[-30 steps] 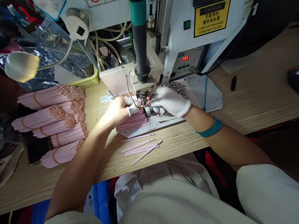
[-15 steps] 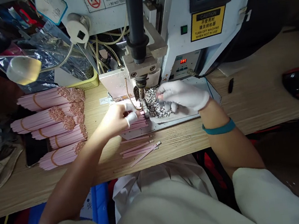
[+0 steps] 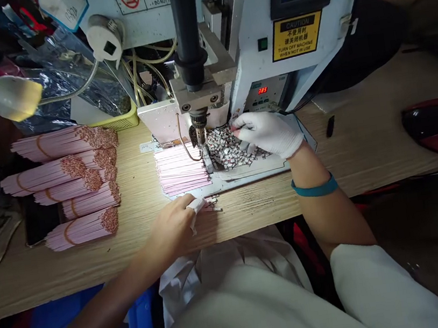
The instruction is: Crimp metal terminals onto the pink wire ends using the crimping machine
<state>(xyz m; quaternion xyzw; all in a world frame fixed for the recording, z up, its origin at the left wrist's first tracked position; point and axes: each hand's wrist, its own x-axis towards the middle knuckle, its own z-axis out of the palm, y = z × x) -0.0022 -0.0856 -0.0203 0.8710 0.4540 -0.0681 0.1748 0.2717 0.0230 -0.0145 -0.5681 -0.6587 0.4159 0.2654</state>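
One yellow basket (image 3: 125, 121) sits at the back of your bench, crinkled plastic bags (image 3: 86, 90) piled in and over it. Below the bench edge, a blue bin (image 3: 141, 319) is partly covered by your left arm, so its contents cannot be told. Your small metal pieces (image 3: 227, 149) lie heaped on a pale plate beside the pink strips (image 3: 183, 170), which are lined up on the machine's base.

The yellow label (image 3: 296, 36) reads "CAUTION" and "TURN OFF MACHINE WHEN NOT IN USE"; the display (image 3: 262, 90) shows red digits (385, it seems).

Banded pink bundles (image 3: 85, 226) are stacked at left. The machine head (image 3: 192, 75) stands above the join between strips and heap. Your left hand (image 3: 176, 221), fingers curled, covers part of the loose strips (image 3: 210, 204); your gloved right hand (image 3: 267, 134) is half-closed over the heap. You cannot tell whether either grips anything.
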